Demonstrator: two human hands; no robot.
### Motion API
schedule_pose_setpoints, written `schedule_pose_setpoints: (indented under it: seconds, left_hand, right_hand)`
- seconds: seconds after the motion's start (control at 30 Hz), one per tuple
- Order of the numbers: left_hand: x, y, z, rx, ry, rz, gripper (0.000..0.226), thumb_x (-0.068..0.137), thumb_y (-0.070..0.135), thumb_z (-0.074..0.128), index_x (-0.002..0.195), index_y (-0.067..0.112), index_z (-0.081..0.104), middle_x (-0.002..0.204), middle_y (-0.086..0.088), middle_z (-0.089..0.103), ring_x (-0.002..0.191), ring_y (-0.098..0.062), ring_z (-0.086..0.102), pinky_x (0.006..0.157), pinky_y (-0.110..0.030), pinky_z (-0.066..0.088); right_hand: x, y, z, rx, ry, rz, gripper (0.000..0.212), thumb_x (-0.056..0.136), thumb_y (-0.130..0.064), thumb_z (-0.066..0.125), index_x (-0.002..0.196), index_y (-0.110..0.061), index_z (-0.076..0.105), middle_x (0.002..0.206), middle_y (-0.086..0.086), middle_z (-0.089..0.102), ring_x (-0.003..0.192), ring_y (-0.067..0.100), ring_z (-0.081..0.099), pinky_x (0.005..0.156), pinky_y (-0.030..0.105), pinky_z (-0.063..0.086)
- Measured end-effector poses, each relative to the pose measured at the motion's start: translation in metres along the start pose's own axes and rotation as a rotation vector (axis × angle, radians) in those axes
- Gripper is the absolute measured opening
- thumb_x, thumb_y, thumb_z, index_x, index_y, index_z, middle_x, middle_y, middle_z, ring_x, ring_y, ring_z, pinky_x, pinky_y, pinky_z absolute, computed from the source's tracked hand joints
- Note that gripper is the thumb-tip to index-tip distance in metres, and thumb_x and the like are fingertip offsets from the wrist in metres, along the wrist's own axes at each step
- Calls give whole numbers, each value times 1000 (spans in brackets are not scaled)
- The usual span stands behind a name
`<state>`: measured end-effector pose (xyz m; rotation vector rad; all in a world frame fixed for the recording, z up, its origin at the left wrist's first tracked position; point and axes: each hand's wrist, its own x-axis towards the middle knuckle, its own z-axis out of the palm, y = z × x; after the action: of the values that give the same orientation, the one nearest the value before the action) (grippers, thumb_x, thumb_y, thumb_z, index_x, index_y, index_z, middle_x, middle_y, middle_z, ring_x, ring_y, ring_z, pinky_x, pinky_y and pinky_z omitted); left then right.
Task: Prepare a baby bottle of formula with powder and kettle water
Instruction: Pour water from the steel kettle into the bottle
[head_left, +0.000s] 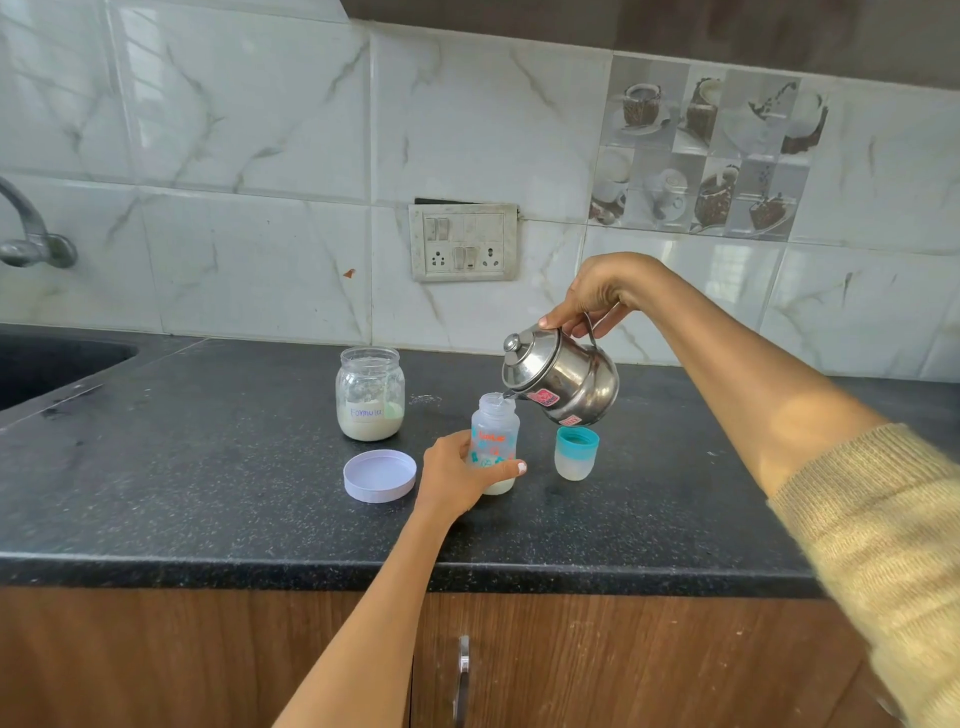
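Note:
A small clear baby bottle (494, 431) with orange and teal print stands uncapped on the black counter, pale powder at its bottom. My left hand (457, 475) grips its lower body. My right hand (592, 296) holds the handle of a steel kettle (563, 382), tilted left with its spout over the bottle's mouth. A thin stream of water runs into the bottle. The bottle's teal-ringed cap (575, 452) stands upside down just right of the bottle.
An open glass jar labelled Formula (370, 394) stands behind and left, its white lid (380, 475) lying in front of it. A sink (47, 366) and tap (31, 234) are far left. A wall socket panel (464, 242) is behind. The counter's front edge (363, 566) runs below.

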<state>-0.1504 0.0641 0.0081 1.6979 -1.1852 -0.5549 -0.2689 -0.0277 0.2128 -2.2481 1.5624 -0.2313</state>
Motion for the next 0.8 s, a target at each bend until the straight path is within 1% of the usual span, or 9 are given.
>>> schedule_pose_setpoints:
  seconds: [0.1, 0.27, 0.4, 0.5, 0.8]
  left_hand:
    - [0, 0, 0, 5, -1, 0, 65, 74, 38, 73, 130, 15, 49, 135, -4, 53, 123, -21, 51, 102, -33, 41]
    - [0, 0, 1, 0, 7, 5, 64, 74, 38, 74, 129, 14, 50, 134, -4, 55, 121, -20, 52, 101, -32, 42]
    - [0, 1, 1, 1, 6, 3, 64, 73, 38, 74, 128, 15, 50, 133, -3, 55, 121, -20, 53, 100, -32, 42]
    - [0, 1, 1, 4, 7, 3, 64, 73, 38, 74, 128, 15, 50, 133, -3, 55, 121, -19, 53, 100, -31, 42]
    - [-1, 1, 0, 8, -5, -1, 64, 74, 38, 73, 129, 14, 49, 134, -4, 54, 122, -20, 52, 101, -32, 42]
  right_hand:
    - [1, 1, -1, 9, 1, -2, 25, 84, -30, 70, 81, -7, 61, 82, 1, 64, 97, 13, 60, 97, 31, 50]
    - [5, 2, -1, 12, -1, -5, 26, 82, -30, 71, 85, -6, 63, 86, 2, 66, 102, 14, 62, 96, 32, 51]
    - [5, -1, -2, -4, -3, -5, 26, 82, -31, 71, 86, -6, 63, 86, 2, 66, 99, 13, 61, 90, 29, 54]
    - [2, -4, -2, -19, -5, -4, 24, 83, -31, 70, 85, -8, 63, 85, 1, 65, 97, 13, 60, 93, 29, 52]
    - [-1, -8, -1, -37, -5, -2, 23, 84, -30, 70, 81, -9, 61, 81, 1, 64, 95, 12, 59, 91, 28, 51]
